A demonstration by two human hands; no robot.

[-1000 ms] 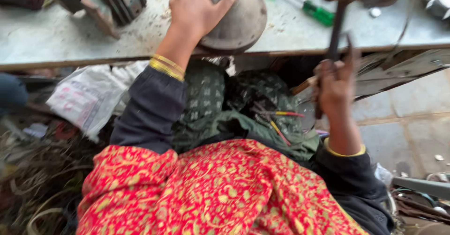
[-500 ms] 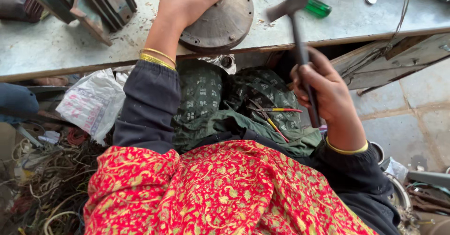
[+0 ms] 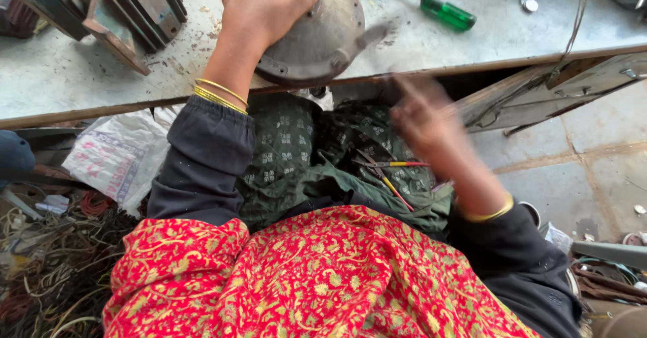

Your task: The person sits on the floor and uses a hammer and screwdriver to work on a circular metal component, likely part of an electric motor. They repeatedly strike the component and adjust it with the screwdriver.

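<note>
Now the right hand (image 3: 421, 112) has swung down, blurry, so I cannot tell its grip. The left hand (image 3: 259, 8) still presses, fingers spread, on the round metal cover (image 3: 323, 38) at the desk (image 3: 472, 48) edge.

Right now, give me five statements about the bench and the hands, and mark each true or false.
1. The left hand rests on the round metal cover. True.
2. The right hand is sharp and still. False: it is blurred.
3. A green screwdriver lies on the bench. True.
4. The cover sits mid-bench. False: it overhangs the near edge.
5. The left wrist is bare. False: it wears gold bangles.
</note>
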